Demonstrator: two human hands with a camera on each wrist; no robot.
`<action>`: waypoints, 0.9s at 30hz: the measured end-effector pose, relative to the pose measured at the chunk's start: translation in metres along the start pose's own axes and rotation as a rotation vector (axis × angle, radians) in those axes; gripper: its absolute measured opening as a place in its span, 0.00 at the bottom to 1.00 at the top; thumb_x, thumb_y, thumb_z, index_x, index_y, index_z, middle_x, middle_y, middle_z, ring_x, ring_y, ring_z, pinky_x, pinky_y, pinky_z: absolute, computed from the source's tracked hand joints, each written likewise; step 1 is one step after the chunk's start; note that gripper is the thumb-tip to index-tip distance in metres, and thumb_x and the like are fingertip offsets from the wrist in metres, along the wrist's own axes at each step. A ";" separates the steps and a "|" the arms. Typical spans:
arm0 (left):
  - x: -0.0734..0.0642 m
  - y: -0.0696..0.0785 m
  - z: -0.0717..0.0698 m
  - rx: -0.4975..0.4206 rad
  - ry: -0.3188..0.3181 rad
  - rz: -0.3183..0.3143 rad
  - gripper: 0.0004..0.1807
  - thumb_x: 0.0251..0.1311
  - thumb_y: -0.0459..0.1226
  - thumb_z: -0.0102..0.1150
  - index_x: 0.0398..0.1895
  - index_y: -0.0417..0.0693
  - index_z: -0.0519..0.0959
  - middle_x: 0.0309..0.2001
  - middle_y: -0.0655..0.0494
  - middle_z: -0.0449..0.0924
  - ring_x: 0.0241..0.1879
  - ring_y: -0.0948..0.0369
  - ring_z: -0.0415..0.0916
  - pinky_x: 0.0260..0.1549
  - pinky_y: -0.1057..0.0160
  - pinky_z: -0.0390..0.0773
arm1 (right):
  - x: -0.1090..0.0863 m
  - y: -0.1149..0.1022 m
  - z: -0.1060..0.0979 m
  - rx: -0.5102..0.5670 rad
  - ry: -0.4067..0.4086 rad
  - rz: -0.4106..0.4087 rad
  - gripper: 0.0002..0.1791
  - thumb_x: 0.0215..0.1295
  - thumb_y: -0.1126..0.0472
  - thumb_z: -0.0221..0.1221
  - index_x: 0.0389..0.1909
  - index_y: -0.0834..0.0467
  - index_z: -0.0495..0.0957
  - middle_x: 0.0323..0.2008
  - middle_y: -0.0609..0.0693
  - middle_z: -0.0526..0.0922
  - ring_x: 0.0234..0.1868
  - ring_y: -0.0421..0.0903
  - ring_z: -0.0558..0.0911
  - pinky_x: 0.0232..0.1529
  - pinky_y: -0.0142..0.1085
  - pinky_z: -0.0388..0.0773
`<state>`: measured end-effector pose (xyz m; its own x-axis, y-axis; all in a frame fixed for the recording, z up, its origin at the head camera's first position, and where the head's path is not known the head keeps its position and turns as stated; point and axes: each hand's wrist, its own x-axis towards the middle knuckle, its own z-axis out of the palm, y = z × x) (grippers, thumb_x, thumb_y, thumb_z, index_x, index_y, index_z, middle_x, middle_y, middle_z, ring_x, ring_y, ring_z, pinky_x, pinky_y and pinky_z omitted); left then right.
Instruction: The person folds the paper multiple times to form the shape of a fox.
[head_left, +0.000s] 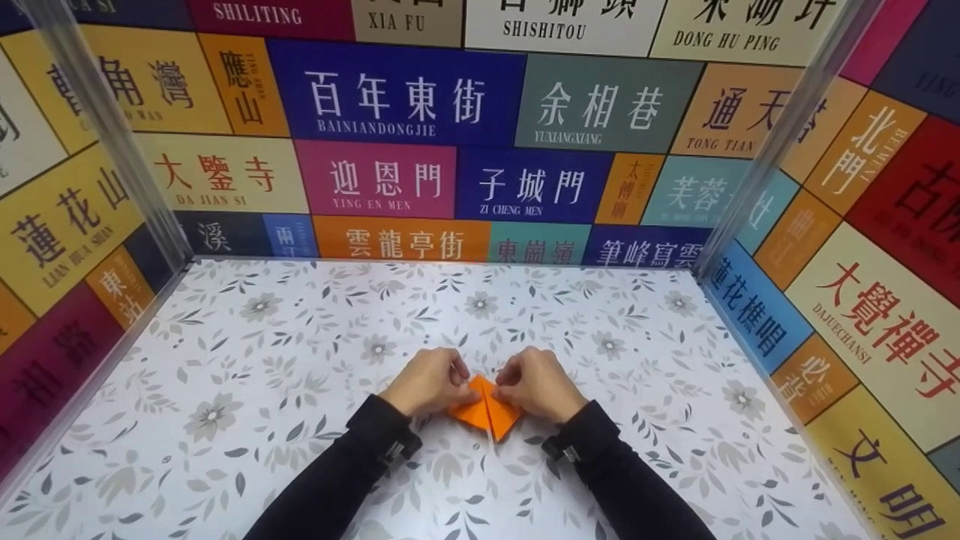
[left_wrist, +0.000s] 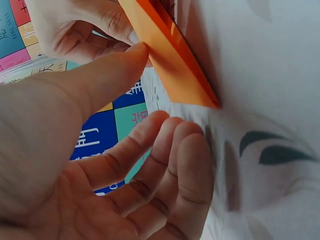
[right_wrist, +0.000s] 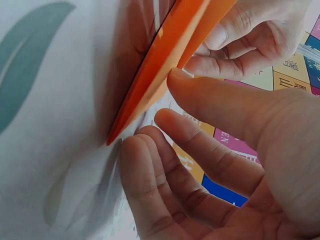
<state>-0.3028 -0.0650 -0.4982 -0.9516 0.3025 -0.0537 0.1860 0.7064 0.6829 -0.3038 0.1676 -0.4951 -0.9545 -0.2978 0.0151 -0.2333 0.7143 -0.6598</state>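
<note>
A folded piece of orange paper, with a raised crease down its middle, is between the two hands close to the tabletop. My left hand holds its left side, thumb tip against the orange surface. On the right side, my right hand holds it the same way, with its thumb on a flap. Both hands' other fingers are bent near the lower edge. Several layers show along the orange paper in the right wrist view. Parts of the paper are hidden by the thumbs.
A white tabletop with grey flowers and leaves lies under the hands. Panels of coloured blocks with Chinese lettering stand at the back and both sides. Clear strips run up the two corners. Both wrists wear dark bands.
</note>
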 end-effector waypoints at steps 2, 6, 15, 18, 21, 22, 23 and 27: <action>-0.001 0.001 0.002 0.010 0.009 0.004 0.23 0.59 0.46 0.91 0.47 0.44 0.88 0.38 0.53 0.88 0.37 0.58 0.80 0.44 0.58 0.81 | 0.000 0.001 0.000 -0.004 -0.005 0.021 0.05 0.65 0.65 0.83 0.38 0.58 0.95 0.34 0.50 0.96 0.35 0.42 0.88 0.43 0.37 0.89; -0.002 0.002 0.005 0.023 0.024 0.006 0.25 0.55 0.45 0.94 0.45 0.42 0.88 0.37 0.52 0.85 0.36 0.57 0.78 0.41 0.59 0.79 | 0.001 0.000 0.000 -0.010 -0.006 0.042 0.07 0.64 0.65 0.84 0.39 0.58 0.95 0.35 0.50 0.96 0.35 0.43 0.88 0.44 0.38 0.90; -0.004 0.000 0.010 0.048 0.063 -0.031 0.24 0.50 0.42 0.96 0.42 0.41 0.89 0.37 0.51 0.88 0.35 0.55 0.80 0.41 0.57 0.85 | -0.002 -0.003 0.002 -0.004 -0.009 0.054 0.08 0.64 0.65 0.84 0.40 0.59 0.95 0.36 0.51 0.96 0.36 0.43 0.89 0.45 0.39 0.91; -0.005 -0.001 0.010 0.054 0.072 -0.039 0.23 0.49 0.43 0.96 0.39 0.42 0.90 0.37 0.52 0.90 0.35 0.55 0.81 0.41 0.57 0.86 | -0.002 -0.003 0.001 -0.001 -0.014 0.055 0.08 0.64 0.65 0.84 0.40 0.58 0.95 0.37 0.52 0.96 0.37 0.44 0.89 0.46 0.40 0.92; -0.006 0.000 0.010 0.052 0.071 -0.039 0.20 0.49 0.42 0.96 0.34 0.45 0.90 0.34 0.54 0.90 0.33 0.56 0.82 0.38 0.59 0.84 | -0.001 -0.001 -0.001 0.006 -0.020 0.045 0.07 0.64 0.64 0.84 0.40 0.58 0.95 0.36 0.51 0.96 0.37 0.45 0.89 0.47 0.41 0.92; -0.006 0.001 0.010 0.050 0.069 -0.042 0.19 0.49 0.42 0.96 0.33 0.46 0.90 0.33 0.54 0.90 0.32 0.57 0.82 0.37 0.60 0.83 | -0.001 0.000 -0.001 0.004 -0.019 0.036 0.07 0.64 0.64 0.84 0.39 0.58 0.95 0.36 0.51 0.96 0.37 0.45 0.89 0.47 0.41 0.92; -0.006 0.001 0.010 0.050 0.068 -0.046 0.18 0.50 0.42 0.95 0.33 0.46 0.90 0.33 0.55 0.90 0.32 0.57 0.82 0.36 0.61 0.82 | -0.001 0.001 -0.002 0.004 -0.020 0.028 0.07 0.64 0.64 0.84 0.39 0.57 0.95 0.35 0.50 0.95 0.37 0.45 0.89 0.47 0.41 0.92; -0.006 0.003 0.010 0.054 0.065 -0.065 0.19 0.50 0.42 0.95 0.35 0.46 0.90 0.35 0.55 0.90 0.34 0.57 0.82 0.38 0.60 0.83 | 0.006 0.018 0.004 0.001 -0.011 -0.024 0.08 0.63 0.59 0.85 0.36 0.55 0.94 0.33 0.47 0.94 0.35 0.43 0.87 0.42 0.36 0.88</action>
<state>-0.2939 -0.0580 -0.5034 -0.9757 0.2140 -0.0476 0.1348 0.7569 0.6395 -0.3135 0.1765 -0.5099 -0.9466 -0.3217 0.0223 -0.2555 0.7061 -0.6604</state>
